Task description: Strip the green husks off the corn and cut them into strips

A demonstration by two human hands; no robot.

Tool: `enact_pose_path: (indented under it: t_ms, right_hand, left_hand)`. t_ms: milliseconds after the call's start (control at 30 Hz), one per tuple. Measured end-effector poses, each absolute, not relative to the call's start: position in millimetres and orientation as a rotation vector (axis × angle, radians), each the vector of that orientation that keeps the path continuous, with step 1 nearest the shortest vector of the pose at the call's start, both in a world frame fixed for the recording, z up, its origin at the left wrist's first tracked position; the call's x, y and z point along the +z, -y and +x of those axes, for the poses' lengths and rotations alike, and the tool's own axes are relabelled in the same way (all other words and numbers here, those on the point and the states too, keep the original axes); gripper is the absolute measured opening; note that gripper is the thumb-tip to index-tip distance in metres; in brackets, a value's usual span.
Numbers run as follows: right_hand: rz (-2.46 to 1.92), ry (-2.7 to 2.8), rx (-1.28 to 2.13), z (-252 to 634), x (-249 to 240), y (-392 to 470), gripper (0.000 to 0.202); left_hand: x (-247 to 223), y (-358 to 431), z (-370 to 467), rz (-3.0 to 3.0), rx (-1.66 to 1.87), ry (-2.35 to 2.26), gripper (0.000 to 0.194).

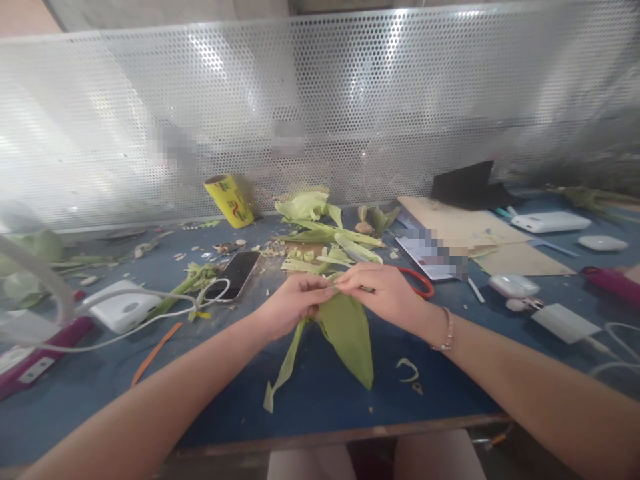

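My left hand (296, 303) and my right hand (383, 291) meet over the table, fingertips pinched together at the upper end of a broad green leaf (350, 337) that looks like a corn husk. Its pointed end hangs down toward me. A narrow curled strip of husk (289, 370) trails below my left hand. From my right fingers sticks a short thin dark piece (368, 289) that I cannot make out. Just beyond the hands lie pale green husk strips (345, 248) and a heap of leaves (305, 205). My fingers hide the exact point of grip.
A phone (240, 275), a white charger (123, 305) with cable and an orange strip (156, 353) lie left. A yellow tube (230, 201) leans near the perforated metal screen (350, 100). Brown card (460, 223), an earbud case (514, 285) and a white adapter (565, 323) are right.
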State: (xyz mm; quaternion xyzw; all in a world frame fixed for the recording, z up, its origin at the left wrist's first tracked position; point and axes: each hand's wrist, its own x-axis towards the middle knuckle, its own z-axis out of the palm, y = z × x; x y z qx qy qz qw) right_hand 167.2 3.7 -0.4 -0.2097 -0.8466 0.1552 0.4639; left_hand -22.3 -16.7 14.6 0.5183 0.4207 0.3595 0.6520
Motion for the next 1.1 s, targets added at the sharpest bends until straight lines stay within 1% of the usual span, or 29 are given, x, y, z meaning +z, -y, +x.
enact_pose_path:
  t_ms: [233, 333, 533, 667, 767, 867, 967, 1033, 1100]
  right_hand:
    - [-0.687, 2.057, 0.703, 164.4, 3.0, -2.0, 0.008]
    - [-0.799, 2.065, 0.773, 164.5, 3.8, -2.4, 0.013]
    - [-0.849, 2.037, 0.699, 164.9, 2.6, -4.0, 0.011]
    - [-0.818, 2.025, 0.707, 164.3, 3.7, -2.4, 0.009]
    - [-0.769, 2.019, 0.753, 163.4, 3.6, -1.1, 0.008]
    - [-0.75, 2.01, 0.801, 163.5, 1.7, -2.2, 0.007]
    - [-0.804, 2.013, 0.831, 164.2, -0.5, -4.2, 0.012]
    - [-0.846, 2.013, 0.827, 164.2, -0.5, -4.1, 0.015]
    - [-0.867, 2.009, 0.791, 163.7, 1.1, -2.3, 0.014]
  left_hand:
    - [14.4, 14.0, -22.8, 1.13, 0.843, -1.016, 0.028]
    - [11.8, 13.8, -22.7, 1.227, 0.862, -1.052, 0.03]
    - [10.8, 15.2, -21.9, 1.257, 0.898, -1.052, 0.035]
    - [15.6, 15.2, -22.4, 1.155, 0.855, -1.005, 0.031]
    - [17.0, 14.2, -22.6, 1.159, 0.842, -1.038, 0.031]
    - [15.4, 13.3, -22.0, 1.21, 0.873, -1.07, 0.03]
    - [11.3, 12.5, -21.8, 1.305, 0.942, -1.076, 0.027]
    - [7.9, 11.9, -22.1, 1.37, 0.984, -1.063, 0.026]
    - [5.1, 11.5, -22.6, 1.426, 0.992, -1.067, 0.026]
